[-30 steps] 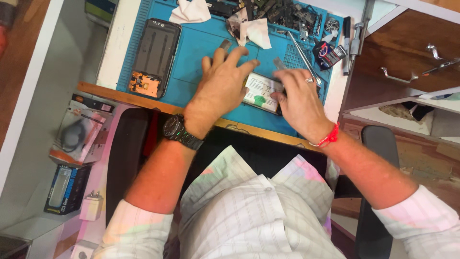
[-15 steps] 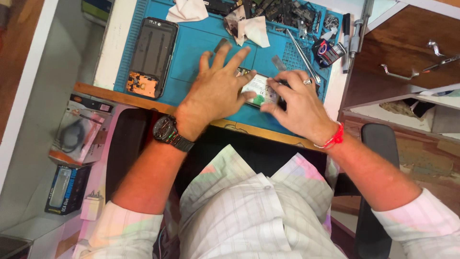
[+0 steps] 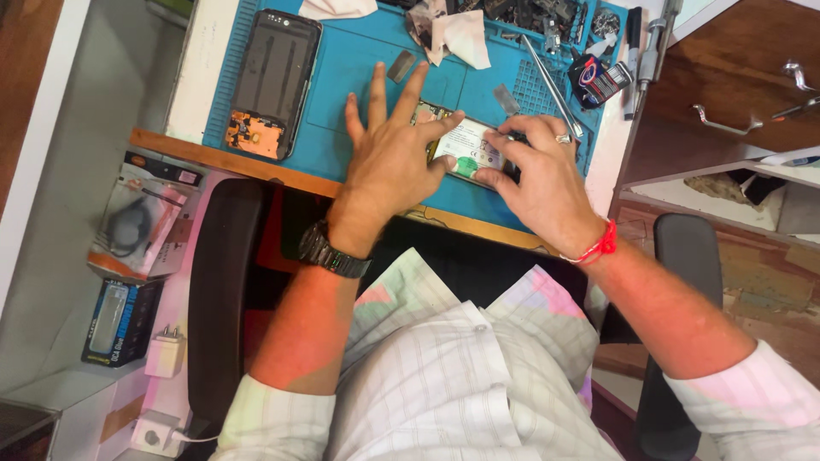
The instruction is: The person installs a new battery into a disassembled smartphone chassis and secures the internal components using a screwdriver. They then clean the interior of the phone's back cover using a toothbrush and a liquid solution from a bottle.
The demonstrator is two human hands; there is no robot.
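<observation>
left hand [image 3: 389, 166] now lifted at fingers, spread open, only thumb tip pressing left edge of small opened phone body with white battery and green sticker [image 3: 465, 149], centre of frame on blue silicone work mat [image 3: 359, 64]. a second ago palm lay flatter over it. right hand [image 3: 534, 183] curled, fingertips pinching phone's right end. dark back cover with orange parts [image 3: 269, 81] upper left, untouched. white tissue [image 3: 461, 38] top centre.

The opened phone [image 3: 465, 147] lies flat on the blue work mat [image 3: 359, 60], near its front edge, back cover off. Its pale battery fills most of the exposed body, with 1 round green sticker at the near end. Darker circuitry shows at its left end; its right end is covered.
</observation>
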